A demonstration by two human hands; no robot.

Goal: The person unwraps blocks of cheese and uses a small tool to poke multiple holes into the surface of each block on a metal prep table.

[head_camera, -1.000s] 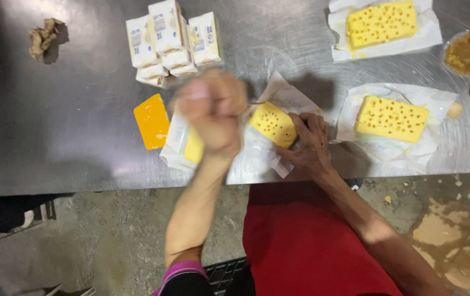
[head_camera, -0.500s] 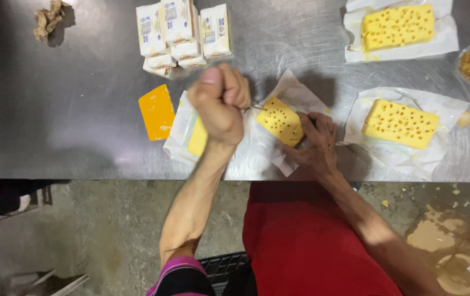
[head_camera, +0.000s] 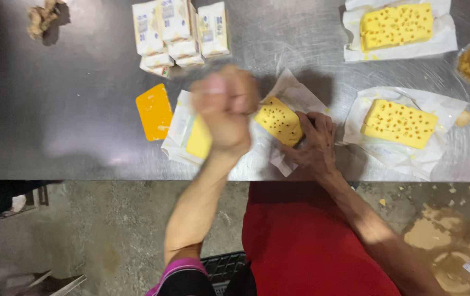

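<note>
Fist: my left hand (head_camera: 225, 109) clenched, blurred, maybe empty, just left of block (head_camera: 280, 121); right hand (head_camera: 314, 140) grips block.

This looks like a small food-production workroom rather than a home kitchen. A scuffed stainless-steel surface (head_camera: 70, 126) fills the upper half of the frame, and it carries several yellow blocks studded with dark dots (head_camera: 398, 121), each lying on white wrapping paper (head_camera: 410, 159). A stack of small wrapped packets (head_camera: 180, 30) sits at the upper middle, with an orange scraper card (head_camera: 154, 111) below it. The lower part of the frame shows a stained, crumb-strewn concrete floor (head_camera: 448, 241).
</note>
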